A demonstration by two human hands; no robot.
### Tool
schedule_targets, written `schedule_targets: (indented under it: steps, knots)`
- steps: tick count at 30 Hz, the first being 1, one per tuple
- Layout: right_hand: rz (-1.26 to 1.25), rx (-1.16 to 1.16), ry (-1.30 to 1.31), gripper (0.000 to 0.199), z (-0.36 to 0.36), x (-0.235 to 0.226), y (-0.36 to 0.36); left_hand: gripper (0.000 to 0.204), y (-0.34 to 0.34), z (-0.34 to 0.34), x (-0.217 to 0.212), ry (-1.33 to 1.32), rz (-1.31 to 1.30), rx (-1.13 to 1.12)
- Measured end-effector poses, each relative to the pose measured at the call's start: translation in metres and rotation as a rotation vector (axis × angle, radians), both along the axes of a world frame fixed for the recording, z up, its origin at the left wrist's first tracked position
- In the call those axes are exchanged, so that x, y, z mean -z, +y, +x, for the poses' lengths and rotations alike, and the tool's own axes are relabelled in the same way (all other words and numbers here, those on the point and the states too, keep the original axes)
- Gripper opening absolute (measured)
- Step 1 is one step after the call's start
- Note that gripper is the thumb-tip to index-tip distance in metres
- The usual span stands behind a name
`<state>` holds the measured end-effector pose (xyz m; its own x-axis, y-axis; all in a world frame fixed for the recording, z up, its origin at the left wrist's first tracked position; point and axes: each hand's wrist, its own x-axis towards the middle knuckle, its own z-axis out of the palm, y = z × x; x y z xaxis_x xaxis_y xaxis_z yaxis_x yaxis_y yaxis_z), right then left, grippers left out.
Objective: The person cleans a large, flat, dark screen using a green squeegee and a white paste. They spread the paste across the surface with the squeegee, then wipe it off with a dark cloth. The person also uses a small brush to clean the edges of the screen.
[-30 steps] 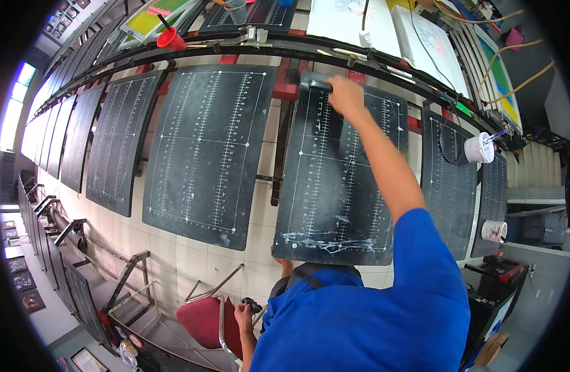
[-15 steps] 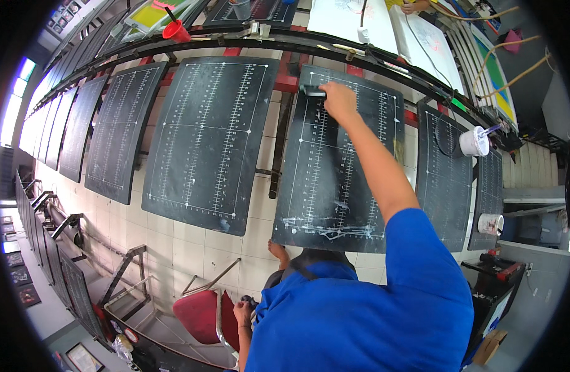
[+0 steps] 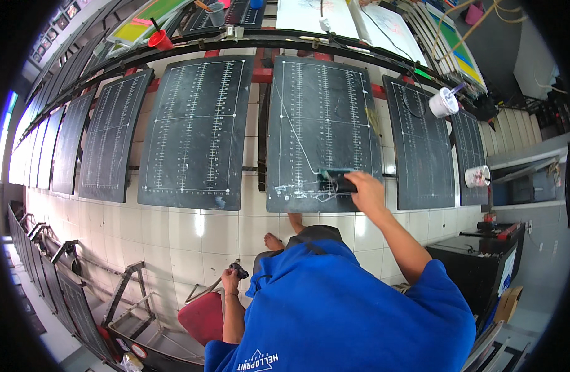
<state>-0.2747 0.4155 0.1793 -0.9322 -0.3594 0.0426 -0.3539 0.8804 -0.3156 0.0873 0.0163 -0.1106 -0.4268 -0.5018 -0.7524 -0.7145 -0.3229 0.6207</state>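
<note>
As your right hand (image 3: 366, 191) drops to mid-frame, clamped on a dark tool (image 3: 342, 182), it reaches white smears (image 3: 291, 188).
Your left hand (image 3: 231, 280) clutches, perhaps, cloth (image 3: 238, 270).

Tool (image 3: 338, 181) now lower on board (image 3: 344, 146)

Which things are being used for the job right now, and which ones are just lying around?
Seems part of the job:
right hand
dark hand tool it holds
marked black board under the tool
left hand, holding a dark bundle; its use is unclear

Seems just around:
red chair
red cup
white tub with a stick
</note>
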Motion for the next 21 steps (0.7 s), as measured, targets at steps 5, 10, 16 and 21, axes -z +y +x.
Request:
schedule_targets:
  steps: [5, 10, 16, 21]
  knots:
    - [0.026, 0.149, 0.191, 0.052, -0.022, 0.008, -0.004, 0.007, -0.030, -0.015, 0.003, -0.051, -0.147, 0.132]
    - [0.009, 0.049, 0.125, 0.053, 0.034, 0.021, -0.007, 0.007, -0.044, -0.014, -0.009, 0.040, -0.145, 0.005]
    - [0.010, -0.035, 0.249, 0.051, 0.057, 0.038, -0.012, 0.010, -0.034, 0.008, -0.020, 0.013, -0.159, -0.060]
    - [-0.026, -0.001, 0.205, 0.051, -0.063, 0.036, -0.041, 0.015, -0.043, 0.052, -0.065, -0.035, -0.577, 0.180]
